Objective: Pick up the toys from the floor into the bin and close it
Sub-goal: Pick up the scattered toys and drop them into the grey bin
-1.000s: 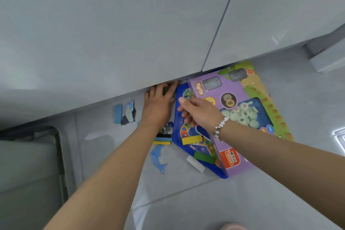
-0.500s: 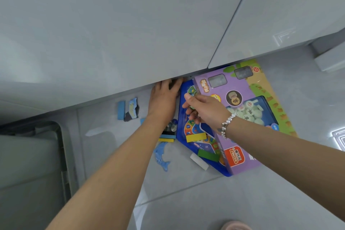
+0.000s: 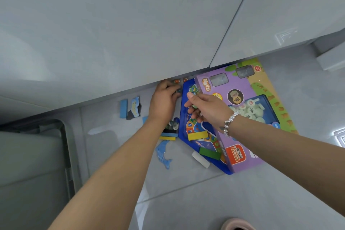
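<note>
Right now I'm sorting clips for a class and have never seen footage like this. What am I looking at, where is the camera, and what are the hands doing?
The camera sits on a person's head, looking down at their two bare arms; no robot here. The left hand reaches under the white cabinet, fingers curled around marbles there. The right hand, with a beaded bracelet, pinches a small green piece over the blue game board. Beside it lies a purple game box. On the grey floor are a yellow block, a green block and a blue dolphin. The grey bin stands at the left.
</note>
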### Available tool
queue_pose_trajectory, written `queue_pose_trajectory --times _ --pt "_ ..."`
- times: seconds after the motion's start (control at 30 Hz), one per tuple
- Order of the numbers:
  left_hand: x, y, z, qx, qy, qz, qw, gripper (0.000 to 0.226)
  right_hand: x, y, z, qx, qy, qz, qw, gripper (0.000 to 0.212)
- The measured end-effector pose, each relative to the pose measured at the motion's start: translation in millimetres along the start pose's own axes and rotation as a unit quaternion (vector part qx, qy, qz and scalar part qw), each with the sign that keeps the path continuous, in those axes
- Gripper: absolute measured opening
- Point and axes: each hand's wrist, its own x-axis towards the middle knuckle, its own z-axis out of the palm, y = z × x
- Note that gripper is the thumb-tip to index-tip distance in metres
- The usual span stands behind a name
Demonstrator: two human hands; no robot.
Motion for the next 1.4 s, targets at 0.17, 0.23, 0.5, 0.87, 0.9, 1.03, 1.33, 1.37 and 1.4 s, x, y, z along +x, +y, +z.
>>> queue_pose_trajectory --times 0.17,0.23,0.5,0.87,0.9,1.03,1.33,1.37,1.4 --pt "-6.3 3.7 -5.6 -0.051 0.013 -0.083 0.995 0.026 -0.7 -0.7 2.4 0.007 0.008 0.007 1.000 0.031" --pt "-13.0 9.6 -11.4 -0.101 0.032 -0.140 0.985 0.025 -0.1 -0.7 5.3 0.018 0.008 0.012 1.000 0.027" --pt "-59.1 47.8 -45.0 -0.221 0.020 -0.195 0.955 0.020 -2.2 -2.1 20.5 0.324 -0.050 0.152 0.932 0.029" --pt "-65.3 56.6 -46.8 -0.127 0.031 -0.081 0.988 0.027 -3.5 -4.6 29.5 0.447 -0.131 0.210 0.859 0.033" --pt "-65.7 56.6 -47.1 -0.129 0.029 -0.077 0.988 0.026 -2.6 -4.6 28.2 0.445 -0.126 0.203 0.863 0.034" --pt "-67.2 56.3 -50.0 -0.160 0.046 -0.084 0.982 0.019 -0.3 -4.9 24.6 0.411 -0.119 0.190 0.884 0.036" --pt "-47.6 36.1 -26.6 -0.183 0.073 -0.147 0.969 0.012 -11.9 -4.4 11.0 0.263 0.015 0.106 0.959 0.034" --pt "-42.6 33.2 -20.8 -0.157 0.057 -0.122 0.978 0.020 -13.4 -3.0 8.3 0.262 0.022 0.105 0.959 0.035" --pt "-36.4 30.4 -14.9 -0.123 0.033 -0.093 0.987 0.027 -15.4 -1.7 5.8 0.264 0.025 0.105 0.958 0.036"
